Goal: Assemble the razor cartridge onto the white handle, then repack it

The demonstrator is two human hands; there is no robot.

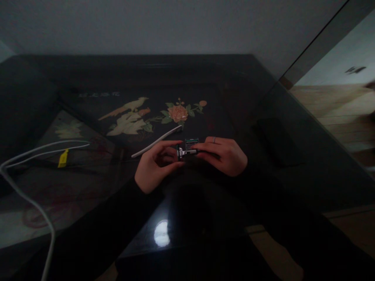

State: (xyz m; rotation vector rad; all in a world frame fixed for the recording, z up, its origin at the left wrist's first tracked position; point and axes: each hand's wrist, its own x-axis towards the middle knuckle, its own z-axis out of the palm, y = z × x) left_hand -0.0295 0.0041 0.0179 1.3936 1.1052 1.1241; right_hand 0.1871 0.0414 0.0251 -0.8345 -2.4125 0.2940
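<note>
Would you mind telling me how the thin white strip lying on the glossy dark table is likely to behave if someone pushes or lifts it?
The white strip looks thin and slightly curved, so probably light and somewhat flexible. On the glossy table it would likely slide easily rather than roll.

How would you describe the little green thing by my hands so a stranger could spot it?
On the dark glossy table with the painted flower, look just beyond the fingertips of both hands. The razor cartridge lies there, small, rectangular and green-edged, unlike the long white stick to its left.
</note>
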